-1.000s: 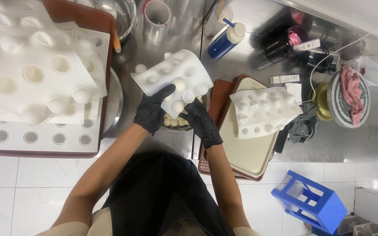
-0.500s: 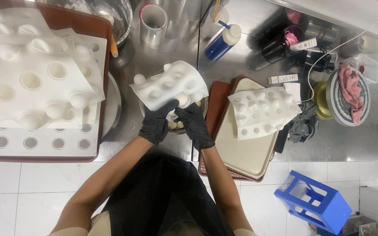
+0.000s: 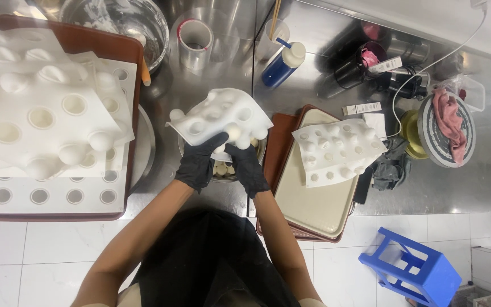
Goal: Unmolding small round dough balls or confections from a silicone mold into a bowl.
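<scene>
Gripping the near edge of a white mould (image 3: pixel 220 116), my left hand (image 3: pixel 199 162) and right hand (image 3: pixel 246 166), both in black gloves, are closed on it from below, thumbs pressed up into its underside. The mould is soft, bent upward between my hands, and its rounded cups bulge toward me. It hangs above a small metal bowl (image 3: pixel 259 154) that holds a few pale round pieces (image 3: pixel 221 168); whether the mould touches the bowl I cannot tell.

At three o'clock from my hands lies a cream tray (image 3: pixel 313 204) on a brown tray (image 3: pixel 282 145), with a second white mould (image 3: pixel 336 150) resting tilted on its far end. Past that, still at three o'clock, a round stand (image 3: pixel 427 139) carries a pink cloth (image 3: pixel 449 122).

At nine o'clock a stack of large white moulds (image 3: pixel 41 113) sits on another brown tray (image 3: pixel 100 42), with a flat sheet of round holes (image 3: pixel 52 196) beneath.

At twelve o'clock stand a clear cup (image 3: pixel 193 41) and a blue bottle (image 3: pixel 282 63) with a white cap; at eleven o'clock, a big metal bowl (image 3: pixel 115 20). All rest on the steel counter (image 3: pixel 313 85).

At five o'clock, on the white tiled floor (image 3: pixel 41 256), stands a blue stool (image 3: pixel 410 270).
</scene>
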